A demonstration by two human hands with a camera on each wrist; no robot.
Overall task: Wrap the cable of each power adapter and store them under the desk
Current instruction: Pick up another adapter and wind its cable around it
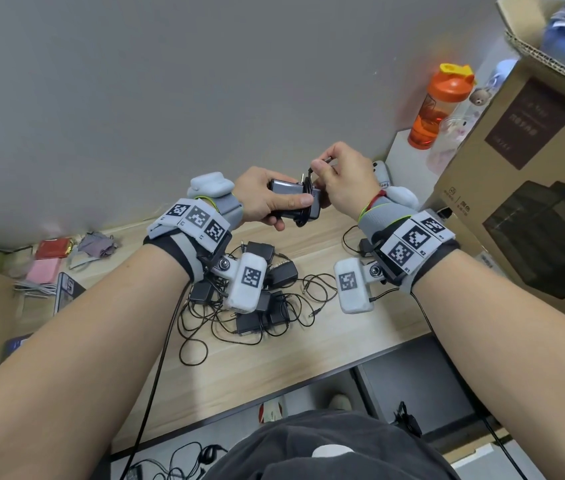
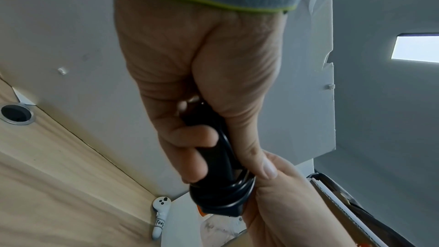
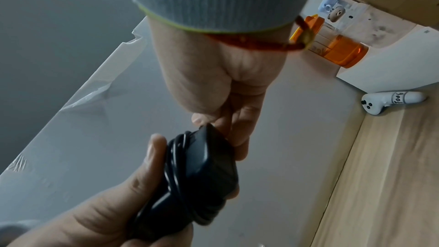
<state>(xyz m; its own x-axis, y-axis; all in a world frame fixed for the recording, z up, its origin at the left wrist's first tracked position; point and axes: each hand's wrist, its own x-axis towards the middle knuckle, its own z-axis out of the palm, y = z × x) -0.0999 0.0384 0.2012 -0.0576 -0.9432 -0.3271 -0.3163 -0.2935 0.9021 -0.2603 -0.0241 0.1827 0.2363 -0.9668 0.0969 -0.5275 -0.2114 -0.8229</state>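
Note:
My left hand [image 1: 267, 200] grips a black power adapter [image 1: 291, 199] above the desk, thumb across its side. Its thin black cable [image 1: 306, 202] is coiled several times around the adapter's right end. My right hand [image 1: 338, 174] pinches the free end of that cable just above the coil. In the left wrist view the left hand [image 2: 202, 100] wraps the adapter [image 2: 213, 159] with the cable loops [image 2: 228, 189] at its far end. In the right wrist view the right hand [image 3: 228, 112] pinches at the adapter's [image 3: 209, 168] top corner. A tangled pile of black adapters [image 1: 260, 299] lies on the desk below.
The wooden desk [image 1: 246, 368] ends at a grey wall. An orange bottle [image 1: 436, 105] and a big cardboard box [image 1: 530, 188] stand at the right. A white controller [image 3: 392, 101] lies in the corner. Small items [image 1: 49, 261] sit at the left. Floor under the desk holds cables [image 1: 177, 459].

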